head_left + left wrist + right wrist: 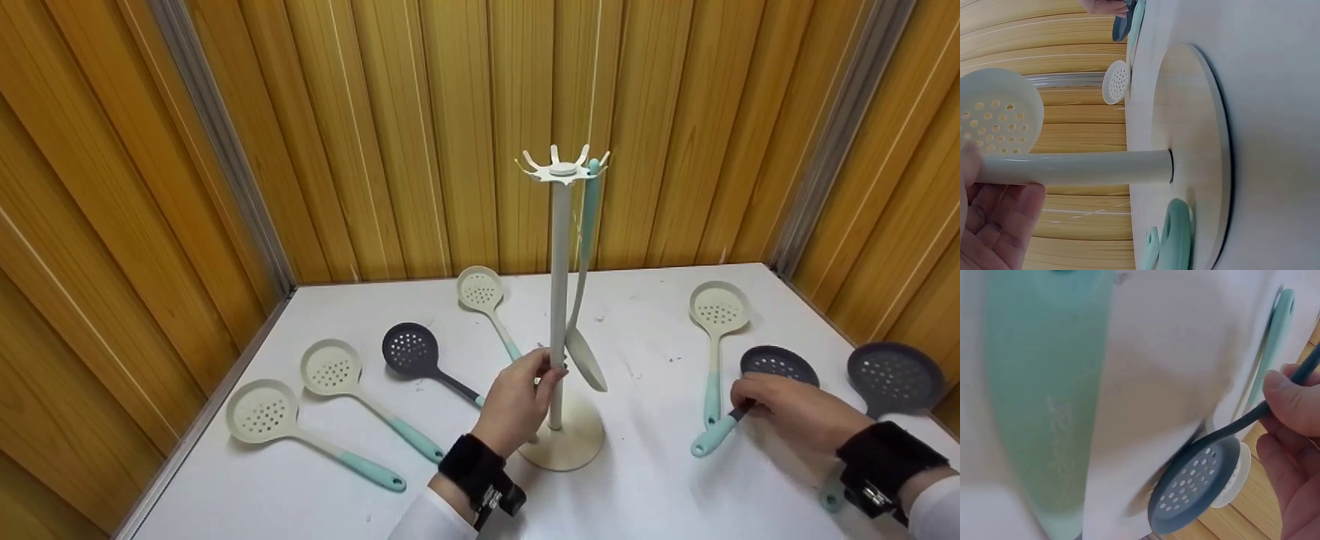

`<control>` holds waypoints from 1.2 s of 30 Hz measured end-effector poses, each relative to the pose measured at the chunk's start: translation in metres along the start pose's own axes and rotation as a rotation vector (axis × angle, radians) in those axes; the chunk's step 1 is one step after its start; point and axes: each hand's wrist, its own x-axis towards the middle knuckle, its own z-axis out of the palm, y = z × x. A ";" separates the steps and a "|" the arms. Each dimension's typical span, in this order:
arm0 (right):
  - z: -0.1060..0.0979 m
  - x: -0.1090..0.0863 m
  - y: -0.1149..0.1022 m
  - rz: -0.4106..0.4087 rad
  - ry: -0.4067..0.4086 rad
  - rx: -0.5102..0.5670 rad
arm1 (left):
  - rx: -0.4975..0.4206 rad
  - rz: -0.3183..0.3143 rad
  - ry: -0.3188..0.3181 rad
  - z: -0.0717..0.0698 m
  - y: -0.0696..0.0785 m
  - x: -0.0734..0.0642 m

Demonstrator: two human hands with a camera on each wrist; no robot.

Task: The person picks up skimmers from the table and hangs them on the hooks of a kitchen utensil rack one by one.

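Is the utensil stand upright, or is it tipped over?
Upright: its round base lies flat on the table, and the pole, gripped by the left hand, stands vertical.

Left grip [517,401] curled, pinching; right grip [799,411] pinching too, back upward, well apart.

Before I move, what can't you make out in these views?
- Head: how the hanging skimmer meets its hook, too small.
- Head: part of the held skimmer, behind the right grip; part of the far-right skimmer, behind the wristband.
- Left wrist: part of the hanging skimmer, cut by the left edge.
- Right wrist: lettering on the nearest handle, blurred.
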 end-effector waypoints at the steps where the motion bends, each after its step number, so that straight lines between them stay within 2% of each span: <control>1: 0.000 -0.001 0.000 -0.090 0.032 -0.075 | -0.007 -0.006 -0.004 0.000 0.000 0.000; 3: 0.000 -0.001 0.000 -0.264 0.134 -0.262 | -0.015 -0.019 -0.011 -0.001 0.001 0.000; 4: 0.000 -0.002 -0.001 -0.323 0.179 -0.322 | -0.019 -0.026 -0.014 -0.001 0.002 0.000; 6: 0.000 -0.002 -0.005 -0.360 0.222 -0.351 | -0.023 -0.030 -0.020 -0.002 0.003 0.001; 12: -0.004 -0.002 -0.028 -0.290 0.275 -0.338 | -0.055 -0.043 -0.044 -0.004 0.003 0.001; 16: -0.005 0.000 -0.041 -0.318 0.357 -0.287 | -0.060 -0.046 -0.047 -0.003 0.003 0.001; 27: -0.010 0.013 -0.075 -0.347 0.520 -0.135 | -0.075 -0.060 -0.075 -0.005 0.001 0.000; 36: -0.020 0.019 -0.106 -0.250 0.594 0.044 | -0.044 -0.033 -0.064 -0.002 -0.002 -0.001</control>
